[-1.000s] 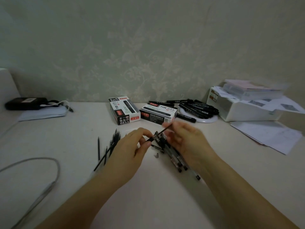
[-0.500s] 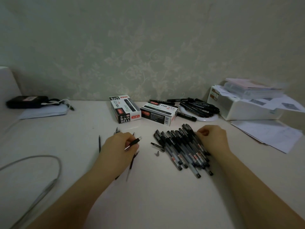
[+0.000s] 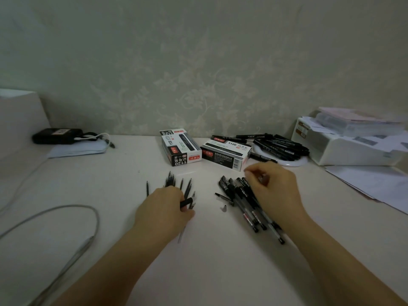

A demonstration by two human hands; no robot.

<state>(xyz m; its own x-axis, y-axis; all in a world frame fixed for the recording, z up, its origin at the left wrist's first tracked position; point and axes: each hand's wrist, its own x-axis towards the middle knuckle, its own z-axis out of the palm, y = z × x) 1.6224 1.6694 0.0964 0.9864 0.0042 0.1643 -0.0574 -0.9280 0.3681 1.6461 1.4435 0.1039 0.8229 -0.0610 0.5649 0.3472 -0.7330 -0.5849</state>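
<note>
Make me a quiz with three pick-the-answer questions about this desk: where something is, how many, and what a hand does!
1. Where do the black markers lie? A) on the white plate B) in a drawer C) on the floor
2. How many pen boxes stand near the wall? A) one B) two C) five
3. What does the left hand do? A) lies flat B) grips a black pen piece C) lifts a box
Answers: 1 A, the markers are heaped on the plate; 2 B, two boxes sit side by side; 3 B, its fingers curl round the piece.
</note>
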